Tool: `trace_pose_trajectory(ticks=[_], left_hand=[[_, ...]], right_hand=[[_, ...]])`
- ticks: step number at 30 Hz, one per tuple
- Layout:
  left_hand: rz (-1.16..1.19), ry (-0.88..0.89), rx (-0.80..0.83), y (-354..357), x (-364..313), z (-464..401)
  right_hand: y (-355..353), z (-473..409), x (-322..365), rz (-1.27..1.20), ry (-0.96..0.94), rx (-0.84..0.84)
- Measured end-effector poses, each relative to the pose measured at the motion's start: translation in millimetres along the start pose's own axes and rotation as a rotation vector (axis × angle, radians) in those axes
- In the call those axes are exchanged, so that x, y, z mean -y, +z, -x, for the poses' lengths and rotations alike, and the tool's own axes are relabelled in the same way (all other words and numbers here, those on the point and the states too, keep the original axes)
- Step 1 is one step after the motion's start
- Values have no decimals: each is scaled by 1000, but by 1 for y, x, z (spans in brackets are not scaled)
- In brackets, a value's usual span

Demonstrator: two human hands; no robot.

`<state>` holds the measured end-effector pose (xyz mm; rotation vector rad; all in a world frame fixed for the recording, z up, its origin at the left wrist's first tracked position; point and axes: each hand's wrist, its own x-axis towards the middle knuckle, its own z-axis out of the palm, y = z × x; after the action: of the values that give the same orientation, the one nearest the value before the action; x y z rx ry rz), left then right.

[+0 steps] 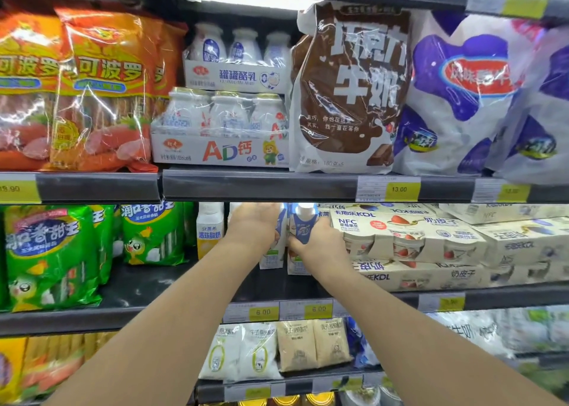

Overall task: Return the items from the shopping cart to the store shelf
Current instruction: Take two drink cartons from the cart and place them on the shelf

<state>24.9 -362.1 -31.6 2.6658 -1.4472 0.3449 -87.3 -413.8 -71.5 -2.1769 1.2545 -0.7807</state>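
Both arms reach into the middle shelf (pixel 138 285). My left hand (pixel 252 227) wraps around a white and blue drink carton (pixel 274 256) that stands on the shelf. My right hand (pixel 320 242) grips a second carton (pixel 304 224) with a white cap and blue label, right beside the first. The two cartons stand upright and touch each other. My fingers hide much of both cartons.
A yellow-labelled carton (pixel 209 230) stands left of my hands, green snack bags (pixel 49 251) further left. Stacked yoghurt multipacks (pixel 409 239) crowd the right. The shelf edge above (pixel 261 187) hangs low over the cartons. Milk pouches (pixel 261 350) fill the shelf below.
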Motion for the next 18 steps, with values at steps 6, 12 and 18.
trace_pose_trajectory(ticks=[6, 12, 18], left_hand=[[22, -63, 110, -1, -3, -12], [44, -68, 111, 3, -3, -16], [56, -86, 124, 3, -2, -15]], right_hand=[[5, -4, 3, 66, -16, -11], [6, -6, 2, 47, 19, 28], [12, -7, 4, -8, 76, 41]])
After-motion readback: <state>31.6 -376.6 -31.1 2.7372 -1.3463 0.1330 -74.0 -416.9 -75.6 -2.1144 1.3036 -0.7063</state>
